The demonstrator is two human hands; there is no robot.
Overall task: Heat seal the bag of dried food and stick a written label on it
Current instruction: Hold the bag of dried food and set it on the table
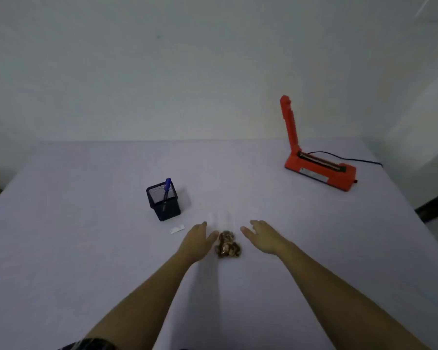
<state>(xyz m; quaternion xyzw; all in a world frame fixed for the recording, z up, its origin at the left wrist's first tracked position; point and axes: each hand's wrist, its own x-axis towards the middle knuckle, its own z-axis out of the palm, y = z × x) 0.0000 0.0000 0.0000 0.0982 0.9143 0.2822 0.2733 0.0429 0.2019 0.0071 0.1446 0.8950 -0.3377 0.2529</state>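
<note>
Pale lilac table against plain white walls; light seems dim.

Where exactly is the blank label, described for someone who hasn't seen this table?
On the pale table, find the black mesh pen holder left of centre. Just in front of it, left of the left hand, lies the label: a small flat white paper strip.

The clear bag's outline blurs out; both elbows are cropped.

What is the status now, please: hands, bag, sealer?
Left hand and right hand open, either side of bag. Bag flat on table, not gripped. Sealer lid raised, path clear.
</note>
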